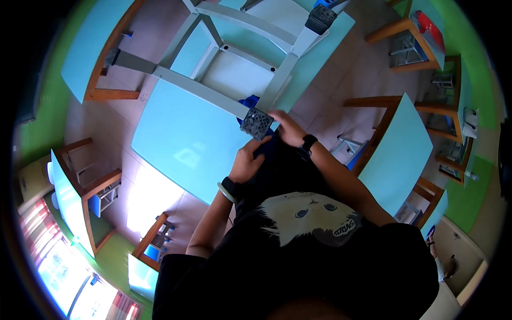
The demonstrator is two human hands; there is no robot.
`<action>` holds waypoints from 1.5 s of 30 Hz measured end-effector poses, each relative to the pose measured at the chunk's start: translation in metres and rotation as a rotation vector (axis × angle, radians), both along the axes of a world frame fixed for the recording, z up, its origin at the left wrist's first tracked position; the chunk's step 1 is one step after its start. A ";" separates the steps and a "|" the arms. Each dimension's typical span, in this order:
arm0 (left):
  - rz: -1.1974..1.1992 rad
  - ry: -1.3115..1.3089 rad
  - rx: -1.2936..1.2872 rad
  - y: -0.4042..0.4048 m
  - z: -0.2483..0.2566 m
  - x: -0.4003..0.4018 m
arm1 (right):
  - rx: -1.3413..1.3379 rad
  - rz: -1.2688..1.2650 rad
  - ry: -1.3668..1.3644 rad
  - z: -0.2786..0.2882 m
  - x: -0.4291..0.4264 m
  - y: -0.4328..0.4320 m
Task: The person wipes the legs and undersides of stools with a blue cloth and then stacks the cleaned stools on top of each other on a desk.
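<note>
An upturned stool with a grey metal frame (200,94) lies on a light blue table (192,136), its legs pointing up toward the camera. The nearest leg ends in a worn, speckled black foot cap (257,123). Both hands are at this cap: my left hand (245,162) has its fingertips at the cap's near edge, and my right hand (289,128) has bent fingers at its right side. A dark blue cloth (250,101) shows behind and below the cap; whether either hand grips it I cannot tell. Another black foot cap (321,19) sits on a leg farther off.
A second light blue table (400,152) with a wooden frame stands at the right, a stool under it. More such tables (66,192) stand at the left. A red item (430,30) lies on a table at the upper right. Another person (440,264) is at the far right edge.
</note>
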State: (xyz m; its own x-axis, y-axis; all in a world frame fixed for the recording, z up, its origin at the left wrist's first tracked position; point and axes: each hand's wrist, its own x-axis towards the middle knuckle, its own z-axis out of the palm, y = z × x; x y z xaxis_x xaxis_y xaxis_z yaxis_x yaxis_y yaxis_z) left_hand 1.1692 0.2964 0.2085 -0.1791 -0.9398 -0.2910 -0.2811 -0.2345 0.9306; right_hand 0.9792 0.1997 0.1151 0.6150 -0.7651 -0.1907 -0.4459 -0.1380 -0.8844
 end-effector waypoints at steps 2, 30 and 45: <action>0.016 0.111 0.061 -0.019 0.024 -0.010 | 0.136 0.121 0.055 0.003 -0.011 0.021; -0.085 -0.415 -0.059 -0.038 -0.083 -0.079 | -0.426 0.051 0.109 -0.038 0.020 -0.093; 0.003 -0.214 0.055 -0.008 -0.069 -0.038 | -0.295 -0.112 -0.026 -0.022 0.011 -0.035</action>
